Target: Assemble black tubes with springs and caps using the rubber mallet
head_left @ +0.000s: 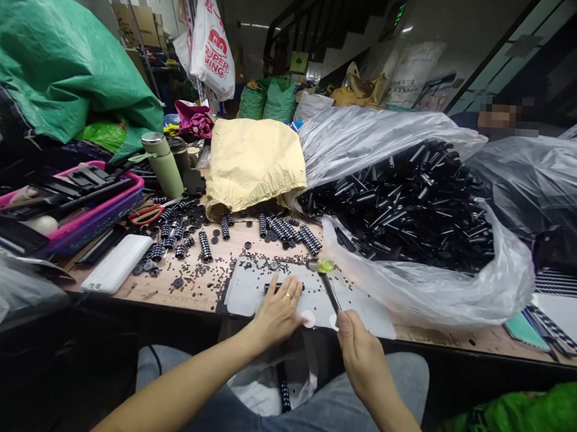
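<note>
My left hand (281, 309) lies with fingers stretched out over a short black tube (270, 286) on a pale grey mat (246, 285). The palm and fingers cover most of that tube. Closed around a handle, my right hand (362, 355) holds a small hammer (333, 292) with a translucent yellow-green face on its head. The hammer head is over the mat, to the right of my left hand. Tiny dark rings (215, 273) are scattered around the mat's left and back edges. Black-and-white patterned rollers (204, 246) lie farther left and behind.
A large clear plastic bag (487, 294) spills black tubes (414, 210) at the right. Behind the mat sits a cream cloth sack (257, 163). Leftward are red-handled scissors (146, 214), a white power bank (116, 264), a green flask (163, 164) and a full pink-purple basket (100, 209).
</note>
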### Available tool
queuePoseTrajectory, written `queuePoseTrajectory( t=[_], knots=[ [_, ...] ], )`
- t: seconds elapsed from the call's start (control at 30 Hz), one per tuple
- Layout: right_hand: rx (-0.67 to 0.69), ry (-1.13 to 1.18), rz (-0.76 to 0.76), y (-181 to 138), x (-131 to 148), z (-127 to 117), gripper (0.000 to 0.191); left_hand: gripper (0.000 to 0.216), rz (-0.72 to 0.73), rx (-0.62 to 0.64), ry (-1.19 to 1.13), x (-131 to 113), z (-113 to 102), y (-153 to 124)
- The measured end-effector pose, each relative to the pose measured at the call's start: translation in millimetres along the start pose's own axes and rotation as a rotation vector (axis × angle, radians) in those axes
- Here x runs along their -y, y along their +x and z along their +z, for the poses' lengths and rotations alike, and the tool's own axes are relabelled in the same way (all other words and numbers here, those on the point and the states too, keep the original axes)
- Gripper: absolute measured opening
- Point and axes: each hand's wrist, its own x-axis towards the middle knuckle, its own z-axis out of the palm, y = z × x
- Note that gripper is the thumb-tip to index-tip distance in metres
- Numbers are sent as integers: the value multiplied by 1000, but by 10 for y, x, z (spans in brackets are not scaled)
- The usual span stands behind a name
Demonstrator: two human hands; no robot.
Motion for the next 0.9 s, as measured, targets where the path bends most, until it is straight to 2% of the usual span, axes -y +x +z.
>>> queuePoseTrajectory(
  t=[0.1,0.2,0.27,0.37,0.43,0.53,0.6,0.63,0.67,0.7,0.73,0.77,0.8,0.83,0.87,0.9],
  knots=[
    [10,54,-90,-13,240,67,37,72,-7,17,-19,-92,73,-47],
    [180,-136,-166,-15,380,239,37,62,11,36,-47,-50,127,-34],
    [234,-189,-175,9,378,295,37,55,29,38,-89,17,113,22],
    [144,-172,-110,127,220,233,40,44,-68,44,-198,33,12,90],
    [67,-216,-38,271,31,143,40,42,-120,30,-288,-65,-74,57],
    [31,-331,51,501,-266,26,39,39,-20,3,-435,-248,-184,-80],
    [-53,-378,59,563,-375,-8,37,34,-47,-20,-491,-209,-261,-119],
    [-121,-370,39,541,-386,-2,36,34,-117,-41,-495,-101,-305,-96],
    [-168,-339,3,480,-369,26,34,35,-247,-54,-471,73,-351,-43],
    [-161,-288,-52,380,-331,81,32,37,-347,-76,-443,303,-395,38],
    [-114,-229,-109,247,-278,168,30,41,-430,-99,-415,576,-433,137],
    [21,-175,-166,93,-221,287,29,43,-541,-122,-371,870,-463,245],
    [178,-138,-248,-68,-170,437,28,42,-714,-122,-271,1162,-483,352],
    [238,-137,-286,-221,-133,611,25,43,-874,-111,-177,1430,-492,451],
    [233,-146,-277,-351,-115,800,19,43,-985,-55,-107,1657,-491,536],
    [224,-147,-270,-449,-116,989,14,43,-1020,-32,-95,1834,-481,603]
  ],
)
